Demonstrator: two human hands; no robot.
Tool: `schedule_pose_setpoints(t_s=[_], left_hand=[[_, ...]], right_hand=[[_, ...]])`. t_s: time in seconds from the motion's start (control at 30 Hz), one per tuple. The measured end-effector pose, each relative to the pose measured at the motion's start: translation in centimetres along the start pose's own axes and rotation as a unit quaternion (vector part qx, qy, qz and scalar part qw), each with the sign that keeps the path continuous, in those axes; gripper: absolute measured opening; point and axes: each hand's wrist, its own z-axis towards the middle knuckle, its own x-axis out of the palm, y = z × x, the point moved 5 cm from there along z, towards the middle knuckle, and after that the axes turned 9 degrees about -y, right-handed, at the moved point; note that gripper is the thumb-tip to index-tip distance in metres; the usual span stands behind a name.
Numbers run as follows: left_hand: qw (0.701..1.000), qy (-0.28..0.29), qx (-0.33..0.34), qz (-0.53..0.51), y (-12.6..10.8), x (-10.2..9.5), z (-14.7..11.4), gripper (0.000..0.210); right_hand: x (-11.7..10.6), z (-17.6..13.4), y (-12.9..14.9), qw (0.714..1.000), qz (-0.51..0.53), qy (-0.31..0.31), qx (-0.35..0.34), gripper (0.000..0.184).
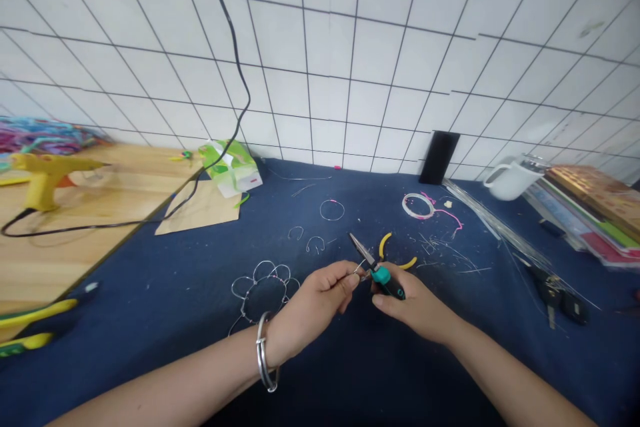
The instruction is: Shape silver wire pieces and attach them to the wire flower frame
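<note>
My left hand (333, 290) pinches a short piece of thin silvery wire (359, 267) between thumb and fingertips. Close beside it, my right hand (417, 303) is wrapped round needle-nose pliers (381, 275) with teal and black handles, their jaws pointing up and left. The two hands nearly meet; whether the pliers touch the wire cannot be made out. A flower-shaped wire frame (273, 278) lies left of my left hand, partly behind my wrist. Beyond the hands are two small bent wire pieces (315, 244) and a wire ring (332, 210). Yellow-handled pliers (407, 263) lie just behind my right hand.
A yellow glue gun (43, 177) rests on the wooden board at left, its black cord crossing a green tissue pack (231, 167). At right are a tape roll (419, 205), wire scraps, long wires (500, 223), keys (551, 297), a white mug (515, 179) and stacked books (595, 213).
</note>
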Motion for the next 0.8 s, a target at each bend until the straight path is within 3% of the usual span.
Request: schedule_pose_setpoints(t_s=[0.8], left_hand=[[0.998,0.01,-0.037,-0.051,0.45,0.09,-0.08,0.026]], right_hand=[[-0.16,0.16,0.1,0.977,-0.175,-0.102,-0.074,0.025]])
